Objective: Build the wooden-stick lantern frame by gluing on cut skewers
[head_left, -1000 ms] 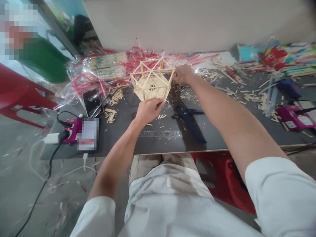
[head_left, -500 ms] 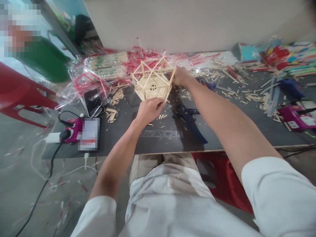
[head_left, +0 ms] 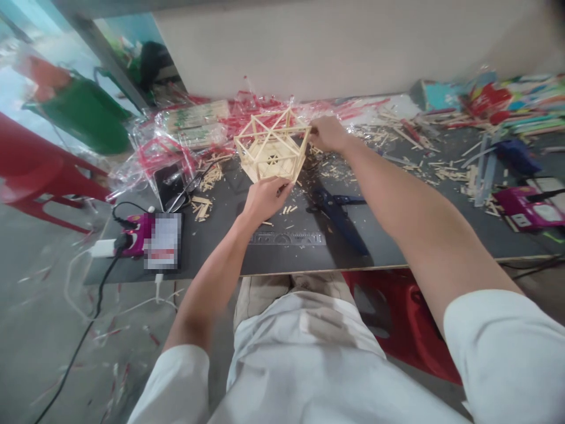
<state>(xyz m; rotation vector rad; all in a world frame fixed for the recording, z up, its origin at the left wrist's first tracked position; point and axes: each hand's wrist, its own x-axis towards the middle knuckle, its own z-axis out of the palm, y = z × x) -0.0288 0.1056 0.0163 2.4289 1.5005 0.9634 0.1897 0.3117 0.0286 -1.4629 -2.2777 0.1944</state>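
Observation:
A pale wooden stick frame [head_left: 272,147], with a many-sided base and crossed sticks on top, stands on the dark table [head_left: 220,241]. My left hand [head_left: 266,197] is closed on its near edge, thumb and fingers together. At the frame's upper right corner is my right hand [head_left: 327,134], its fingers pinched; whether they grip a stick there is too small to tell. A dark blue glue gun [head_left: 342,221] lies below my right forearm. In front of the frame is a clear ruler [head_left: 286,238].
Red and clear plastic wrappers [head_left: 260,103] pile up along the back. Loose sticks [head_left: 450,171] are scattered at right, near a purple power strip [head_left: 529,207]. Another purple strip [head_left: 136,235] and a phone [head_left: 163,241] sit at left. A red stool [head_left: 39,176] stands beyond.
My right hand has shifted slightly right, away from the frame's corner. My left hand stays at the near edge. The camera view has shifted a little.

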